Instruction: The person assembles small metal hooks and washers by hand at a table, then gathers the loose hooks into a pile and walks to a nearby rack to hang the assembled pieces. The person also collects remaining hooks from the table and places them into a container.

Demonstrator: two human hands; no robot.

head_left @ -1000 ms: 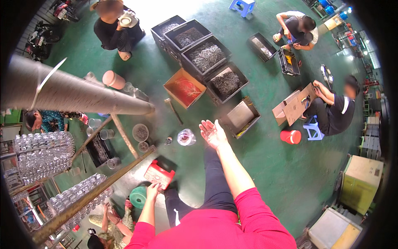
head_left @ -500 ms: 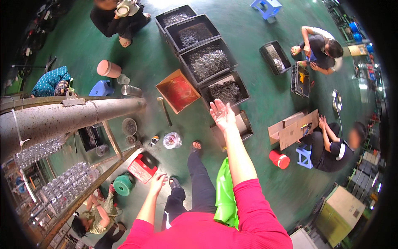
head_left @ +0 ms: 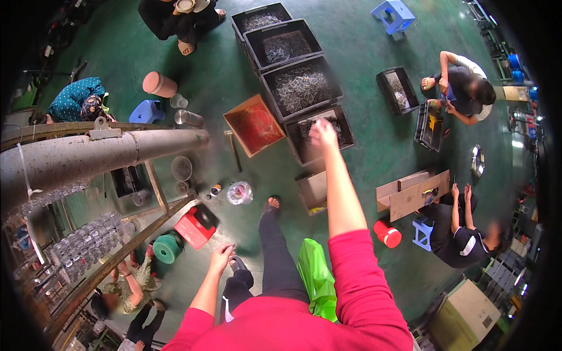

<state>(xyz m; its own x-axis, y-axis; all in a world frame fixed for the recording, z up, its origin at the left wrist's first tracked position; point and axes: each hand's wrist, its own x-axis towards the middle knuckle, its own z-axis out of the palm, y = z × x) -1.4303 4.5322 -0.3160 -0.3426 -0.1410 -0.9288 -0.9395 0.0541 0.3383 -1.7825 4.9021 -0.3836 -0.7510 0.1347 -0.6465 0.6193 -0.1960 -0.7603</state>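
Note:
My right hand (head_left: 324,136) is stretched forward over a black crate (head_left: 291,143) holding dark, thin metal pieces. Motion smears its fingers, so their grip does not show. Down by my left knee, my left hand (head_left: 221,257) has its fingers curled together; anything inside them is too small to make out. A red plastic container (head_left: 196,227) lies just beyond the left hand. Below the right hand, a smaller open box (head_left: 311,193) is partly covered by my forearm. Bright green plastic (head_left: 316,278) hangs at my right hip.
Black crates of metal pieces (head_left: 301,88) run away in a row. Left of them are an open cardboard box (head_left: 254,124) and a hammer (head_left: 234,152). A rusty pipe frame (head_left: 105,153) juts in from the left. Several people sit around, one behind cardboard (head_left: 418,196) at right.
My right hand has gone from open, palm up, to a blurred, bunched shape over the crate. My left hand stays low with curled fingers. The person at right has raised both hands off the cardboard.

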